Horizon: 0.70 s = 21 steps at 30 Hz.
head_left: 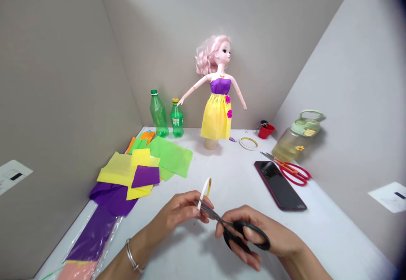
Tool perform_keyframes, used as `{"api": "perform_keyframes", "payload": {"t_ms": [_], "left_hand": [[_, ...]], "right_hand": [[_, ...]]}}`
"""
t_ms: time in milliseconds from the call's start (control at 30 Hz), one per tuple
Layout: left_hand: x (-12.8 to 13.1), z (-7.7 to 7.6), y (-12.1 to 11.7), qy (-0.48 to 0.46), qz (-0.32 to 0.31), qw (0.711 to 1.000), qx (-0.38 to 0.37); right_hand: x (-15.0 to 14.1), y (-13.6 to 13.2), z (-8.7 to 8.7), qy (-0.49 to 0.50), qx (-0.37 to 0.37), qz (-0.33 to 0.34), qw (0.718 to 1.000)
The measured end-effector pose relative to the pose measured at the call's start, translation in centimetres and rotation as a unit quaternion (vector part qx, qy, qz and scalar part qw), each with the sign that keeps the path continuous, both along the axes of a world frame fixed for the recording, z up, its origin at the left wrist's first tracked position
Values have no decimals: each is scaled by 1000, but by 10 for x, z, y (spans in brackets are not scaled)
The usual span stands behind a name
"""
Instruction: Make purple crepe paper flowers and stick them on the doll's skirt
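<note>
My left hand (pixel 190 208), a silver bangle at its wrist, pinches a narrow roll of tape (pixel 203 191), white outside and yellowish inside, held upright on edge. In my right hand (pixel 253 229) are black-handled scissors (pixel 218 217), with thumb and fingers through the loops. Their blades point up and left and reach the lower side of the tape roll, close to my left fingertips. Whether the blade tips touch the tape I cannot tell. Behind both hands stands a pink-haired doll (pixel 218 98) in a purple top and yellow skirt with two magenta flowers.
Yellow, purple and green sheets (pixel 171 155) lie at left, near a plastic packet (pixel 91 233). Two green bottles (pixel 158 115) stand behind. At right are a phone (pixel 281 185), red-handled scissors (pixel 294 173), a water jug (pixel 296 138), a red pot (pixel 265 131) and another tape roll (pixel 248 144).
</note>
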State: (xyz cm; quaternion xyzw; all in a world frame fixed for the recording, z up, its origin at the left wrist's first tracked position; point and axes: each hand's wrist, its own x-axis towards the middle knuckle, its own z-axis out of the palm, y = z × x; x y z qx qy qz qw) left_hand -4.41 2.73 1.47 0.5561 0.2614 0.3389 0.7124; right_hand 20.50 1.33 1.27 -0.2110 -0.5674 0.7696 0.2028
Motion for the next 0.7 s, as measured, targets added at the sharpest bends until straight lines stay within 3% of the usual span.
{"api": "perform_keyframes", "payload": {"t_ms": [700], "left_hand": [[1,-6,0,-27,-27,999,-29]], "right_hand": [[-5,-2,0,8,-16,-10,1000]]}}
